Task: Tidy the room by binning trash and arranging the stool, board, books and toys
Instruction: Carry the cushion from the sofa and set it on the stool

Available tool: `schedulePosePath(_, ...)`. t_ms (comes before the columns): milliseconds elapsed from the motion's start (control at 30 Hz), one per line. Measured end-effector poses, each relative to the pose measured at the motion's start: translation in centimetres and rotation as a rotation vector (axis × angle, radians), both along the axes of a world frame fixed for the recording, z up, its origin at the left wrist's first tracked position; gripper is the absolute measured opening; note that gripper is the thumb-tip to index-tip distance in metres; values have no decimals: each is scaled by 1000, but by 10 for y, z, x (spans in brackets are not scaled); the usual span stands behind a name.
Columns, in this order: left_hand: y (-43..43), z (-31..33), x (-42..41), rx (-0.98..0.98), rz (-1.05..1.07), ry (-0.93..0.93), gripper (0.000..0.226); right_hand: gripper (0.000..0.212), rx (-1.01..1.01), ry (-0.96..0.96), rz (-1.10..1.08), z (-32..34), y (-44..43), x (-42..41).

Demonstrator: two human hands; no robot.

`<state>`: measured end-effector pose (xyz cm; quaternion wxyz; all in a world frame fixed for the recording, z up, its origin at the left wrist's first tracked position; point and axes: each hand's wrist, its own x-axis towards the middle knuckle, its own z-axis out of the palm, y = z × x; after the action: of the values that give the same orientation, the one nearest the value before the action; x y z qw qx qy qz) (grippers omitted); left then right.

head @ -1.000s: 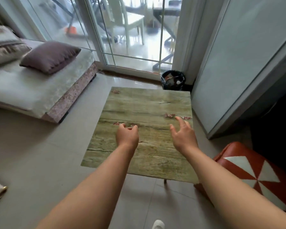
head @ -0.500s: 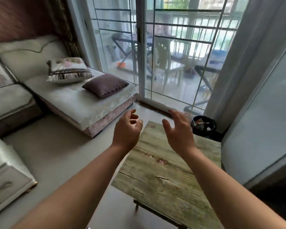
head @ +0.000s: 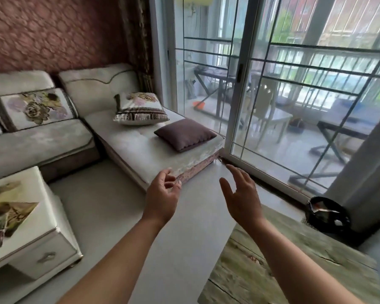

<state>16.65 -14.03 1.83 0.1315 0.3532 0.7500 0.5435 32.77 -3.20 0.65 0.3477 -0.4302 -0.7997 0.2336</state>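
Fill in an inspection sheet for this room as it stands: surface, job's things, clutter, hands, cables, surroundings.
Surface: pale floor; wood top at lower right.
Job's things: black bin on the floor by the curtain, something inside it; stool, books and toys not seen.
Clutter: reddish specks on the wood top, too blurred to name.
Grippers: left hand open, fingers loosely curled, holding nothing; right hand open, fingers spread, holding nothing.
Cables: nothing seen.
Surroundings: sofa with a purple cushion and floral ones; cabinet at left; glass door to a balcony.
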Motion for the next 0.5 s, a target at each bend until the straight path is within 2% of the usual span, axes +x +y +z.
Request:
schedulePosePath(200, 25, 1, -126, -40, 53, -13, 43, 48, -22, 9, 3, 7, 29, -123)
schedulePosePath(500, 88, -6, -225, -49, 54, -62, 42, 47, -28, -44, 7, -8, 91, -229)
